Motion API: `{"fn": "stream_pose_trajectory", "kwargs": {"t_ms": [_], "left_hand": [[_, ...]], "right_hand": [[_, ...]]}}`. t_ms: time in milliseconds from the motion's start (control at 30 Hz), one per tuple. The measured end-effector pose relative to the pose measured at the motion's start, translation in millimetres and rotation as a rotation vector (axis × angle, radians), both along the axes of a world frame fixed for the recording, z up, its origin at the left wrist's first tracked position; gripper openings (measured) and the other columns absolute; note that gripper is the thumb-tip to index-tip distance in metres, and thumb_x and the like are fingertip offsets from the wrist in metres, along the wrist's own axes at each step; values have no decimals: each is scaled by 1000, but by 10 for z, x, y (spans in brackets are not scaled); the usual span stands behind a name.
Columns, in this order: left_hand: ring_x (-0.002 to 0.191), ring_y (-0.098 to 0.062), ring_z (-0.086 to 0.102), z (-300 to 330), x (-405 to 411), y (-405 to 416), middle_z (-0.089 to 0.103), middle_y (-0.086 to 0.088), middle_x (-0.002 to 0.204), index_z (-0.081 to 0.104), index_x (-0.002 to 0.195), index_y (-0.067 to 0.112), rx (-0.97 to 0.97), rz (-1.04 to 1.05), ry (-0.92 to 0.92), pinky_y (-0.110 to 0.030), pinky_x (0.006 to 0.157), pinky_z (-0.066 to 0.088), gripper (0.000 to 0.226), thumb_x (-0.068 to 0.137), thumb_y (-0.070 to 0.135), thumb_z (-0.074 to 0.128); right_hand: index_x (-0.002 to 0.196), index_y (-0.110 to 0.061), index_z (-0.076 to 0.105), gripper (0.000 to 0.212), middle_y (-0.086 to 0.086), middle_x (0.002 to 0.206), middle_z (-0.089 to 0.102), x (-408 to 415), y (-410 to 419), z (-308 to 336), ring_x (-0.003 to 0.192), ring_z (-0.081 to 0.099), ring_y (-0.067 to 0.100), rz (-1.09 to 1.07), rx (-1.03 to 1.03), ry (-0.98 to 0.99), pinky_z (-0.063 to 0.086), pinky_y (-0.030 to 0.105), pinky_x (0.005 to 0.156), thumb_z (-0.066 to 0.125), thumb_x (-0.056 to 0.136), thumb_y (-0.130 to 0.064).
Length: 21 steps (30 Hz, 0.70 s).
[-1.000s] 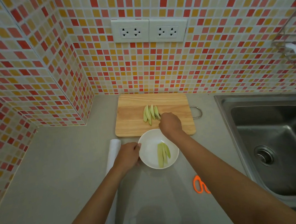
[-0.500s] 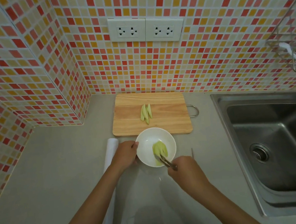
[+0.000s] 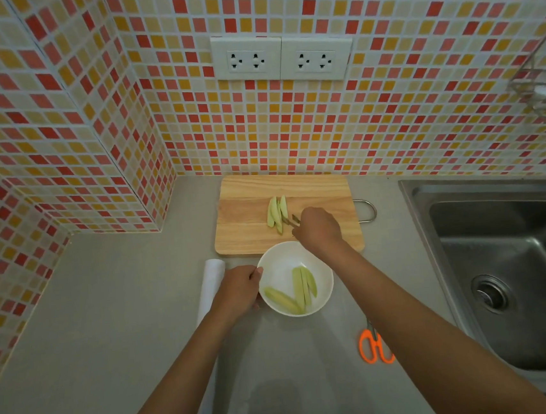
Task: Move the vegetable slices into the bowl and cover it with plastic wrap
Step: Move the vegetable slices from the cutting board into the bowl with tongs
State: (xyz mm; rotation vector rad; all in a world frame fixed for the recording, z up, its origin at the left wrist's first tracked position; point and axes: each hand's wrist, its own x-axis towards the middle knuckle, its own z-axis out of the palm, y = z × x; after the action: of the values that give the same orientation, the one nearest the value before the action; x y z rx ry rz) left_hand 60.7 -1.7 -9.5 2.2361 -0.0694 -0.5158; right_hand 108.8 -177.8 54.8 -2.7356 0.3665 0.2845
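The left hand is curled round the left rim of the round white ceramic bowl, thumb hooked over the edge, so the bowl is held steady. Four pale green vegetable slices are seen inside it, just right of that hand. The roll of clear plastic wrap is laid out along the grey counter on the outer side of the left hand, partly hidden under the forearm. Orange-handled scissors are tucked by the right forearm. Further out, the right hand is closed round thin metal tongs, tips parked right at the three slices left on the board. Those are lined up on the rectangular light wooden cutting board, just beyond the bowl.
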Motion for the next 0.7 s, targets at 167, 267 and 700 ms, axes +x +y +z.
{"fn": "stream_pose_trajectory", "kwargs": {"t_ms": [167,267,700], "left_hand": [[49,-13,59,-1,4,1,64,-2,62,65,84,3,-4,4,10,-26,57,48,43,102,30,35],[49,-13,59,-2,13,1,62,0,58,65,83,2,1,5,15,-27,59,48,44,102,29,36],[48,-14,60,-15,35,-6,65,-6,62,67,91,-3,8,15,21,-28,57,47,44,101,29,37]], "right_hand": [[68,-7,50,20,5,76,55,137,40,-87,71,50,24,-17,-19,12,36,27,57,53,87,-4],[55,-12,36,37,0,58,39,27,-4,-29,63,47,22,-29,43,-31,23,26,44,51,87,-4],[64,-6,46,27,7,63,45,-1402,40,80,64,46,23,9,96,57,30,27,54,51,88,-19]]}}
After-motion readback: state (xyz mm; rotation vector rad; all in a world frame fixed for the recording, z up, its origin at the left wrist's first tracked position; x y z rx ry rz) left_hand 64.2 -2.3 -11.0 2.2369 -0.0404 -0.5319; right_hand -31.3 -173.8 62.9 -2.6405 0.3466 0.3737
